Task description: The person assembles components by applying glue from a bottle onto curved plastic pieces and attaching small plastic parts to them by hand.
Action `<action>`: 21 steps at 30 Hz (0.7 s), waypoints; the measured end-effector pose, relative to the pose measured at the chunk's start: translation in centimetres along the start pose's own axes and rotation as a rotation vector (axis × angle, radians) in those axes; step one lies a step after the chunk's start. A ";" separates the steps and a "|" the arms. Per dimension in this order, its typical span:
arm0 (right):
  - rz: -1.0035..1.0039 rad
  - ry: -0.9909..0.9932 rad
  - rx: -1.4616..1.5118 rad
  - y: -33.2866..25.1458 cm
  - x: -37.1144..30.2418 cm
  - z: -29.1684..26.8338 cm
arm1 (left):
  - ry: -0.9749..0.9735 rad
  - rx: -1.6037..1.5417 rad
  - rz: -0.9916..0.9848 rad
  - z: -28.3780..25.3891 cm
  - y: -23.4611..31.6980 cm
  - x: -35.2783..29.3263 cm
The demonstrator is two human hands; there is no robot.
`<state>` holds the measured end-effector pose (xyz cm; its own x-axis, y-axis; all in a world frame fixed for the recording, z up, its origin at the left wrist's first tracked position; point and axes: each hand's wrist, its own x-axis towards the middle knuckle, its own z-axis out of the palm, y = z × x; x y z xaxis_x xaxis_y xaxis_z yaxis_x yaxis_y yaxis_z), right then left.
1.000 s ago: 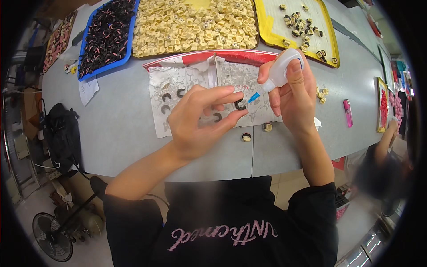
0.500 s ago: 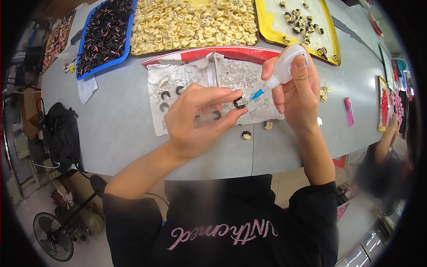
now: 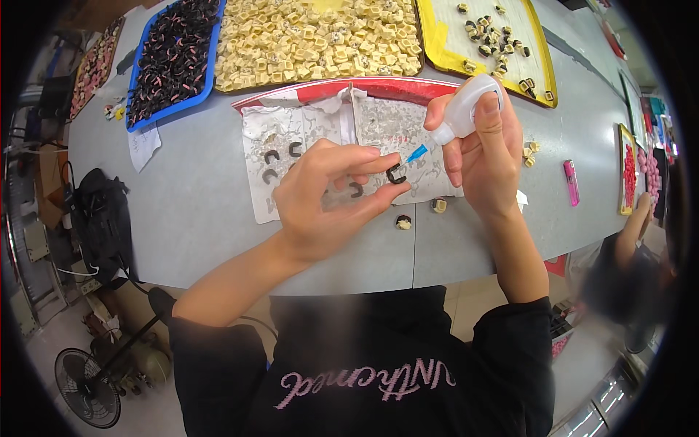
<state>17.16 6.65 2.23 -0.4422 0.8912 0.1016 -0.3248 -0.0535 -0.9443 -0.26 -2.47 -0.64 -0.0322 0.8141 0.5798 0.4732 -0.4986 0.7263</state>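
Between the thumb and fingers of my left hand (image 3: 328,193) is a small black C-shaped piece (image 3: 395,174), its opening turned to the right. My right hand (image 3: 489,156) grips a translucent white squeeze bottle (image 3: 466,109), tilted down to the left. The bottle's blue needle tip (image 3: 417,153) reaches the upper part of the black piece; whether it touches I cannot tell. Beneath both hands lies a stained white paper sheet (image 3: 255,193). More black C-shaped pieces (image 3: 271,156) rest on the paper, some partly hidden by my left hand.
Along the back stand a blue tray (image 3: 131,120) of black and pink pieces, a tray of cream pieces (image 3: 313,44) and a yellow-edged tray (image 3: 550,73) with assembled pieces. Two black-and-cream pieces (image 3: 404,222) sit near the paper. A pink lighter (image 3: 571,182) lies right. Another person (image 3: 626,255) is far right.
The bottle's needle tip has moved slightly left, up to the black C-shaped piece. My left hand has shifted a little to the right with the piece.
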 end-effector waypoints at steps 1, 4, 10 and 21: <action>0.002 -0.006 -0.007 0.0 0.0 0.0 | -0.001 -0.001 0.000 0.0 0.0 0.0; -0.002 0.005 -0.012 0.0 0.0 0.1 | 0.004 -0.009 0.007 0.1 -0.1 0.1; -0.009 0.001 -0.009 0.0 0.1 -0.2 | 0.002 -0.011 0.015 0.2 0.0 0.1; -0.047 0.020 -0.018 0.6 0.2 -1.2 | 0.000 -0.009 -0.007 -0.3 -0.2 -0.4</action>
<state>17.87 7.36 1.34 -0.4100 0.9013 0.1396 -0.3299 -0.0038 -0.9440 -0.58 -2.80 -0.94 -0.0354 0.8176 0.5747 0.4650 -0.4955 0.7336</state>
